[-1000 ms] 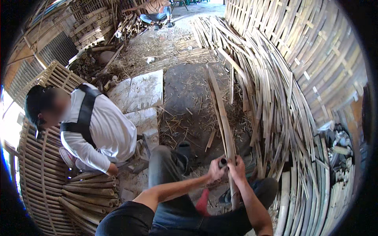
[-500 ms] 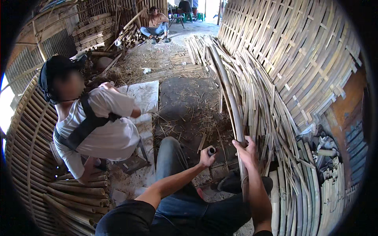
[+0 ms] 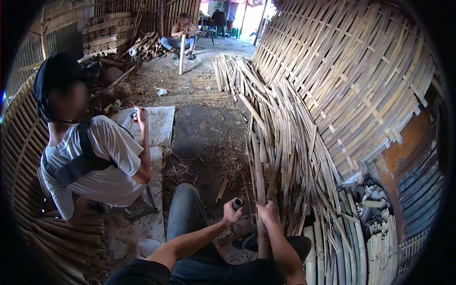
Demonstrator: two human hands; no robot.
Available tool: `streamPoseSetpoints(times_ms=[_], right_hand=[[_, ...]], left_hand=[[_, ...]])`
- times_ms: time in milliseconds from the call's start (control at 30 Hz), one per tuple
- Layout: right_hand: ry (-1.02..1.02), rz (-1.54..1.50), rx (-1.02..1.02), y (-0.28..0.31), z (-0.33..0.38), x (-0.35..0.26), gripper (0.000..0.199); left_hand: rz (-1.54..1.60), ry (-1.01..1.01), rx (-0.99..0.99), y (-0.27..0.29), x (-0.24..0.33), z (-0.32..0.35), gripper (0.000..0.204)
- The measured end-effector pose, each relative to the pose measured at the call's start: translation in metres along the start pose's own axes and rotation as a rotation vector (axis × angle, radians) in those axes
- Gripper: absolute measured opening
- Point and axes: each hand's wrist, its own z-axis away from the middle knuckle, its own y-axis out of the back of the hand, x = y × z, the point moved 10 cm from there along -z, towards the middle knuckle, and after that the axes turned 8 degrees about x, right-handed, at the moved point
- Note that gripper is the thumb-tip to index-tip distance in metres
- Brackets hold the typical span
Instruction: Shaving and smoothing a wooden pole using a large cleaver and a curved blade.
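Observation:
My left hand [image 3: 232, 214] is closed around a dark tube-shaped handle [image 3: 237, 203] with a round hollow end turned up; whatever lies below the fist is hidden. Just to its right, my right hand [image 3: 267, 212] grips a long bamboo pole [image 3: 260, 183]. The pole slants from beside my right thigh away toward the heap of strips. Its lower end stands between my right forearm and my bent legs. The handle and the pole are a short way apart.
Split bamboo strips [image 3: 289, 142] lie heaped at right, below a large woven bamboo panel [image 3: 346, 80]. At left a co-worker in a white shirt [image 3: 102, 156] sits near stacked bamboo poles [image 3: 71, 244]. Another person [image 3: 183, 35] sits far back. Shavings litter the dark mat [image 3: 209, 123].
Both my hands have come nearer each other, and the right grips the pole lower in view. The pole stands more upright. The co-worker at left has raised a hand holding something.

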Motion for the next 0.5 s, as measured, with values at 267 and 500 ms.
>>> streamPoseSetpoints(times_ms=[267,500], right_hand=[[-0.057,-0.232,0.019,-0.02,-0.018,-0.094,0.051],[-0.458,-0.938,-0.643,-0.089,0.056,-0.031,0.034]], left_hand=[[-0.03,-0.013,0.2,0.046,0.017,-0.032,0.016],[0.127,0.055,0.236,0.039,0.066,-0.04,0.016]])
